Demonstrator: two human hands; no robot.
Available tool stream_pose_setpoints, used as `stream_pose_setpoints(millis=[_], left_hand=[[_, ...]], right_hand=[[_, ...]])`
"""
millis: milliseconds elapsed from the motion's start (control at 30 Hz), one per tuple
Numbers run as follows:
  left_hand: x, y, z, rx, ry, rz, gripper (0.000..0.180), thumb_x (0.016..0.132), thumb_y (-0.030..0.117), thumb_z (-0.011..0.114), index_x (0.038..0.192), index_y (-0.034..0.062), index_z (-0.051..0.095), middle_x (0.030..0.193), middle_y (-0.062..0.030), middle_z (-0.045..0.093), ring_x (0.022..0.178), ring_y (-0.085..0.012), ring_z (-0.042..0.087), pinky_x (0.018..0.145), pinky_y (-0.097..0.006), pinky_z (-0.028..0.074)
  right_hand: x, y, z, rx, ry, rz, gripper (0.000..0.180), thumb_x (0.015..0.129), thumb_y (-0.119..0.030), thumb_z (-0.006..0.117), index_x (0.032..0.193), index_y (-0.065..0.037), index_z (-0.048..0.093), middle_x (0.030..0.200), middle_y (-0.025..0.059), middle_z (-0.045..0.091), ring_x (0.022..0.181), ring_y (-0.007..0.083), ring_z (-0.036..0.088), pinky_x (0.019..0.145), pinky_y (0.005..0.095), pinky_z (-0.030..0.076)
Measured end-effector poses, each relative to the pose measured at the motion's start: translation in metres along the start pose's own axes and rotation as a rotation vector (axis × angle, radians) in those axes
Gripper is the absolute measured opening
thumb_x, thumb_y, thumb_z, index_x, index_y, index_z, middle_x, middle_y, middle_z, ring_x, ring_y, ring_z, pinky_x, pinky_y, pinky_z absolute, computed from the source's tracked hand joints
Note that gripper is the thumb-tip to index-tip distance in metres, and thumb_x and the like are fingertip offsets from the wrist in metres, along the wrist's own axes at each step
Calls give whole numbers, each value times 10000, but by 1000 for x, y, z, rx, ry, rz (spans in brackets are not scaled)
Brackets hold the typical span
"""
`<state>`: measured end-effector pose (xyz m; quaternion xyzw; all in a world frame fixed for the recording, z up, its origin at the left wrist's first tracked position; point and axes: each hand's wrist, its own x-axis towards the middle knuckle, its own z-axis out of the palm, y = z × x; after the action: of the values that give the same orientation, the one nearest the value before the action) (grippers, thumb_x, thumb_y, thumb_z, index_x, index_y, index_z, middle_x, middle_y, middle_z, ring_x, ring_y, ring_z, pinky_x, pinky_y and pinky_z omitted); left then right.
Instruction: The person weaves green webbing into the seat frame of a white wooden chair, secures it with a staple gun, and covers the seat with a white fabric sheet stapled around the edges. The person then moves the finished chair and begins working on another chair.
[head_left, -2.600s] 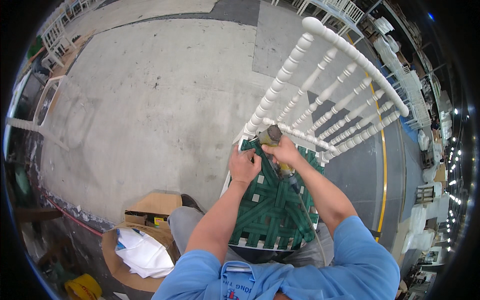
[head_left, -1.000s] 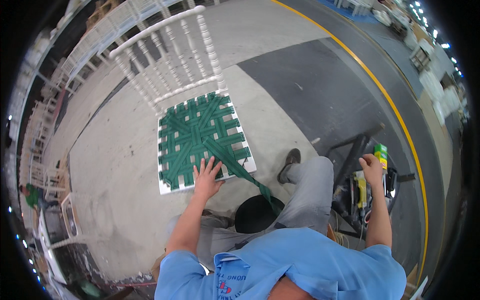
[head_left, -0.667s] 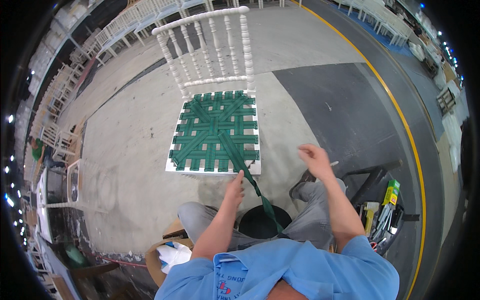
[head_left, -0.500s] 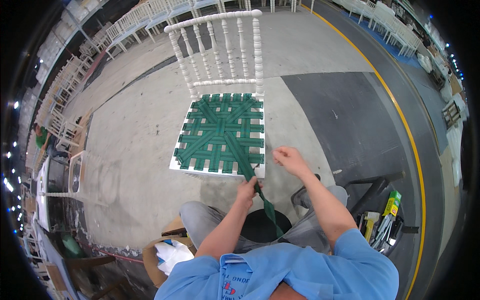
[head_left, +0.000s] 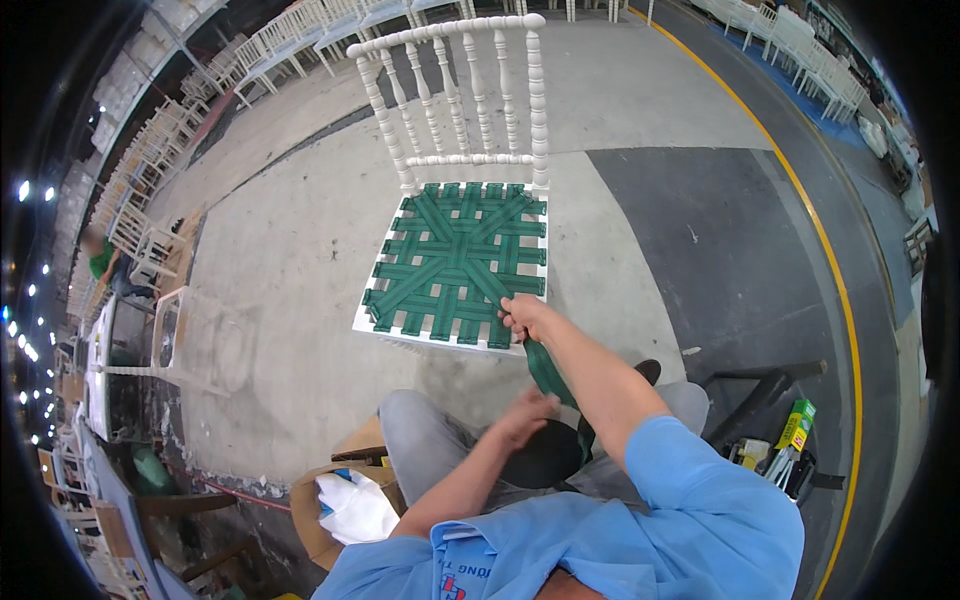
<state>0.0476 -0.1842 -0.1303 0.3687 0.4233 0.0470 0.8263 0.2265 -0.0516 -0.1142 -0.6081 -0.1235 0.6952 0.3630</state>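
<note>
A white chair with turned spindles in its back stands in front of me. Green webbing is woven across its seat, with diagonal bands crossing in the middle. At the seat's front right corner my right hand is closed on the end of one diagonal green strap. The strap's loose length hangs from that hand down toward my lap. My left hand, smeared by motion, is over my lap beside the hanging strap; its fingers cannot be read clearly.
An open cardboard box with white material is by my left knee. Tools and a green-yellow box lie at my right, near a dark bar. White chairs line the back. A person is far left.
My right hand has moved from beside the seat onto the strap at its front right corner. My left hand has let go there and dropped toward my lap. The view has shifted slightly.
</note>
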Motion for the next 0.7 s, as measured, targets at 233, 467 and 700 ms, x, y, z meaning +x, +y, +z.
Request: stream_pose_setpoints(millis=[233,467,700], left_hand=[[72,91,-78,-877,618,393,1012,876,754,623,1544,29,393,1552,-202,451,1295,-419,552,953,-612,517],[79,121,-30,-995,1051,205,944,905,656,653,1489,-51,429,1540,-218,447,1289,-413,551,993,-595,515],[84,122,-40,-1117,983,247,942,914,606,681,1549,-5,345,1557,-175,430,1342,-393,517,1058,-585,488]], right_hand=[[-46,49,48,-127,66,-107,360,1094,-386,462,928,-81,558,631,-7,453,447,129,331,414,332,263],[-106,127,9,-65,197,-156,392,1085,-382,491,898,-55,597,653,-11,494,527,114,400,484,327,327],[-150,143,2,-83,231,-154,397,1091,-380,487,869,-66,587,656,-24,463,556,110,410,529,321,358]])
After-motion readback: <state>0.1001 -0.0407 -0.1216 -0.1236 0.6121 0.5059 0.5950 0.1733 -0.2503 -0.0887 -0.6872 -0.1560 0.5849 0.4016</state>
